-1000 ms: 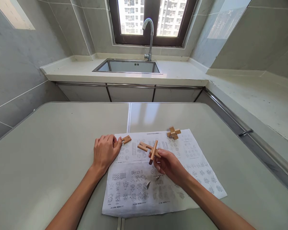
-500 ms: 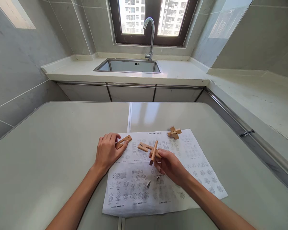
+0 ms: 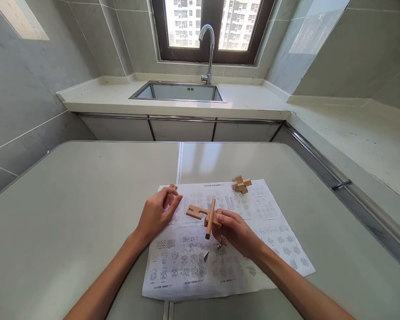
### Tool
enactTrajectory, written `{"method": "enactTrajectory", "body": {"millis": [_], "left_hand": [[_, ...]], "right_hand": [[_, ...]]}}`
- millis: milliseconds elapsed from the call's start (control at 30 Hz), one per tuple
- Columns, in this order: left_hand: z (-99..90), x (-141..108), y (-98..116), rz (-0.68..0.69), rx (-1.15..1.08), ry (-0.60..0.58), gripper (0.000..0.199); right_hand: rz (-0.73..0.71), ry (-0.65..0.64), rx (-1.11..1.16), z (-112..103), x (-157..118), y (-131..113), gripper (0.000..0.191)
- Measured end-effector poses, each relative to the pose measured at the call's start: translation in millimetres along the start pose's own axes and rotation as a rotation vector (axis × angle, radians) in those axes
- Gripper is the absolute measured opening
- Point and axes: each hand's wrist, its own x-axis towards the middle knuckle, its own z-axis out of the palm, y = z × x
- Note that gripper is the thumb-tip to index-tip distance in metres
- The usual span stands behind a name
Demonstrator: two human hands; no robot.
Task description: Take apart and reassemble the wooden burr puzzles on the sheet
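Note:
My right hand (image 3: 235, 231) pinches two crossed wooden puzzle pieces above the printed sheet. One is a flat notched piece (image 3: 194, 211) pointing left; the other is a straight stick (image 3: 212, 213) standing across it. To the left, my left hand (image 3: 158, 213) hovers near the paper's left edge, fingers loosely curled and thumb apart, with nothing visible in its grasp. Just beyond those fingers another flat wooden piece (image 3: 173, 186) lies mostly hidden behind the hand. At the sheet's top right rests an assembled wooden cross-shaped puzzle (image 3: 242, 184).
The instruction sheet (image 3: 176, 289), covered with small diagrams and torn near its middle, lies on a pale table (image 3: 70, 213). Behind the table are a counter with a sink (image 3: 180, 92), a tap (image 3: 209, 53) and a window.
My left hand has let go of the flat piece at the upper left and drawn back toward me. My right hand has moved slightly left and nearer with the crossed pieces.

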Motion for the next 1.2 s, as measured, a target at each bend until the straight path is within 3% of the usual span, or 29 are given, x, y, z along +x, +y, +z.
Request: {"method": "enactTrajectory", "body": {"millis": [133,233,667,1200], "left_hand": [[3.6,-7,20,-0.078,-0.39,-0.361,0.041],[6.8,-11,27,-0.159,-0.566,-0.503,0.042],[13.3,-13,28,-0.22,-0.823,-0.539,0.04],[12.5,-12,28,-0.219,-0.826,-0.483,0.04]], "right_hand": [[-0.025,-0.035,-0.019,-1,0,0,0.037],[-0.061,-0.059,-0.026,-1,-1,1,0.036],[-0.031,-0.213,0.035,-2,-1,0,0.068],[-0.015,-0.085,0.032,-6,-3,1,0.051]]}}
